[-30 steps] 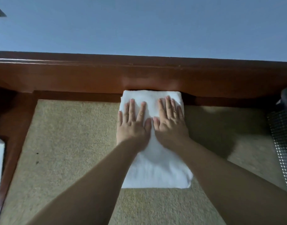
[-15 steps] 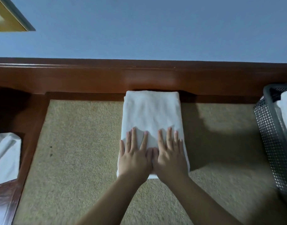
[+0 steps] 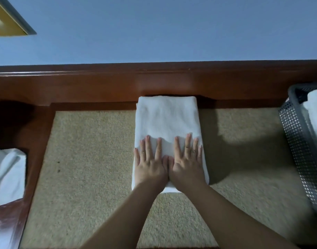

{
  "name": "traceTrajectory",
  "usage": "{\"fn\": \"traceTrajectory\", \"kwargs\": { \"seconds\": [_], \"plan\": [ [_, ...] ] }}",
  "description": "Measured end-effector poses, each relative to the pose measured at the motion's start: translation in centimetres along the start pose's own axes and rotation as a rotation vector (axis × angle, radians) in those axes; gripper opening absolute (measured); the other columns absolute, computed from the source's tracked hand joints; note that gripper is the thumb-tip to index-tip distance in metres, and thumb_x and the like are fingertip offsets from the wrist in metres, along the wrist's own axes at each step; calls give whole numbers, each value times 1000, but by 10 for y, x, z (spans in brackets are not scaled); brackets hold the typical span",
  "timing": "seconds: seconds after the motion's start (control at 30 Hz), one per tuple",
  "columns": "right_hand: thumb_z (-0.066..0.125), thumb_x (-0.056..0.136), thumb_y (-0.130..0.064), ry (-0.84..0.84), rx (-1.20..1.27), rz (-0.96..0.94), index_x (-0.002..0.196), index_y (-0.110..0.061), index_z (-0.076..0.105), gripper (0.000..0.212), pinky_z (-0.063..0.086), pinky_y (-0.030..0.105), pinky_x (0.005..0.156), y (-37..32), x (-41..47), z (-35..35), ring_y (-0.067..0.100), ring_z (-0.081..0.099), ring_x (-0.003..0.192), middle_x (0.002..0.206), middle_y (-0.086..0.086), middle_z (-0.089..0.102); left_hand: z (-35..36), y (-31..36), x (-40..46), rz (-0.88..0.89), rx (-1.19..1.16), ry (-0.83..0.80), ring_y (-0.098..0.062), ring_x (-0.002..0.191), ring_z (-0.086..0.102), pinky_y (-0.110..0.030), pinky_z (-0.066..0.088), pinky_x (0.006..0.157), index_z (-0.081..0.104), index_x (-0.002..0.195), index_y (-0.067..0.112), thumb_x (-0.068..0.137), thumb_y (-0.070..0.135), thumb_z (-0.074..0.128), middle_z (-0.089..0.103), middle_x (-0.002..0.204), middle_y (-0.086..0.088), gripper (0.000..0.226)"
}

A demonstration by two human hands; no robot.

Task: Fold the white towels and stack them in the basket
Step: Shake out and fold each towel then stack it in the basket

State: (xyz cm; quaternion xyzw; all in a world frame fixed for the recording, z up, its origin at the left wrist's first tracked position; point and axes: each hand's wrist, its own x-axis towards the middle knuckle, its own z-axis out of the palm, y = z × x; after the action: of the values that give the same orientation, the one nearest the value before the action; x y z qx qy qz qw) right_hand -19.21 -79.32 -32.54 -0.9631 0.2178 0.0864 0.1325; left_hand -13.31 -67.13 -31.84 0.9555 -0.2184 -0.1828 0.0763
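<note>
White terry, the folded rectangular towel (image 3: 167, 121) lies under my left hand (image 3: 150, 163) and right hand (image 3: 187, 161), fingers (image 3: 188, 143) straight and grasping nothing, pressing creases flat for stacking in the grey perforated plastic basket (image 3: 297, 141) to its right.

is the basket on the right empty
No, a white towel already sits inside the grey basket at the right edge.

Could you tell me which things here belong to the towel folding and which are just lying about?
Part of the job:
- folded white towel, pressed flat by left hand and right hand
- grey basket, holding a towel
- white cloth at left

Just there:
- beige mat
- framed picture
</note>
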Motion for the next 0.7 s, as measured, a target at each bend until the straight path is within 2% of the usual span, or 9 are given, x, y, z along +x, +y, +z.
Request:
{"fn": "traceTrajectory", "kwargs": {
  "seconds": [0.07, 0.17, 0.33, 0.47, 0.53, 0.6, 0.7],
  "plan": [
    [23, 107, -54, 9, 44, -23, 168, -20, 7, 71, -8, 53, 129, 0, 13, -17, 34, -21, 158, 172, 16, -18, -17, 9, 8, -14, -7, 24, -32, 160, -16, -49, -13, 128, -2, 168, 24, 109, 51, 9, -17, 172, -16, 66],
    [19, 108, -52, 70, 55, -88, 168, -23, 3, 68, -8, 49, 129, 5, 51, -35, 29, -22, 158, 173, 10, -16, -38, 16, 45, 7, -4, 57, -28, 157, -25, -45, -15, 128, -11, 165, 28, 109, 55, 6, -26, 170, -11, 64],
    [24, 101, -49, 81, 48, -47, 167, -13, 14, 76, -2, 49, 130, 17, 123, -34, 34, -6, 161, 173, 22, -2, -36, 4, 108, -34, -3, 63, -22, 158, -24, -44, -10, 130, -16, 164, 34, 107, 58, 6, -24, 172, -7, 66],
    [31, 102, -51, 150, 15, -107, 164, -6, 24, 76, 3, 52, 130, 29, 146, -9, 41, 4, 160, 169, 29, 10, -18, -1, 117, -54, -71, 174, -22, 161, -14, -40, -8, 130, -7, 166, 36, 106, 61, 11, -15, 174, -5, 67],
    [31, 105, -52, 90, 26, -84, 166, -10, 16, 76, -4, 51, 130, 32, 150, -12, 38, -6, 160, 171, 26, -1, -19, -1, 121, -48, -60, 125, -24, 160, -15, -41, -8, 130, -9, 166, 36, 105, 62, 10, -16, 174, -7, 68],
    [27, 108, -52, -48, 26, -36, 167, -15, 0, 74, -12, 47, 128, 26, 144, -27, 32, -20, 159, 172, 18, -17, -32, -2, 119, -42, -28, 28, -24, 159, -20, -44, -9, 130, -14, 165, 34, 106, 61, 10, -22, 172, -8, 69],
    [26, 109, -49, -170, 55, 34, 166, -19, -9, 74, -12, 49, 128, 5, 106, -52, 31, -27, 156, 169, 13, -28, -51, -1, 94, -16, -49, -65, -24, 158, -22, -48, -10, 129, -13, 165, 29, 109, 52, 17, -24, 172, -8, 69]
  ]
}}
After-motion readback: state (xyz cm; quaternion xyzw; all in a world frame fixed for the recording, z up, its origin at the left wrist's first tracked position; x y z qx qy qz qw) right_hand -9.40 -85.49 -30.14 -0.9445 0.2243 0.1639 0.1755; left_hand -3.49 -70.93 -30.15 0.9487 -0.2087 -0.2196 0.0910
